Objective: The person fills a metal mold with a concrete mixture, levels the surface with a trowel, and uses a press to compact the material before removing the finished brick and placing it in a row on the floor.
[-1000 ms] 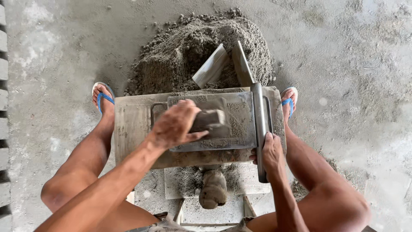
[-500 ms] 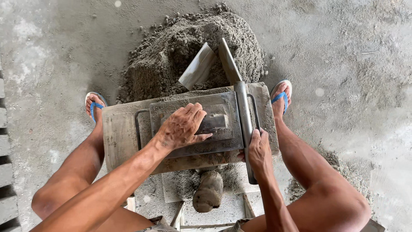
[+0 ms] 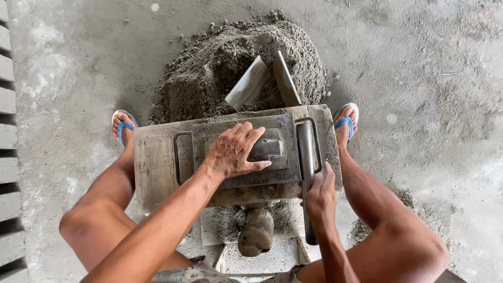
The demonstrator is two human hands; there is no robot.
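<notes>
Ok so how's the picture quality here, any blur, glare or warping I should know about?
Head view: soft, even daylight, with only faint shadows under the legs; no harsh glare. The left hand on the metal mould and the right hand on the bar handle look sharp. Wide-angle lens bends the stacked blocks at the left edge. A few pale round spots, likely dust on the lens, float over the concrete floor.

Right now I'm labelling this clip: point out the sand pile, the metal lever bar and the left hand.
sand pile (image 3: 209,68), head view, on its left slope.
metal lever bar (image 3: 305,149), head view, on its upper shaft.
left hand (image 3: 233,152), head view, on its back.
</notes>
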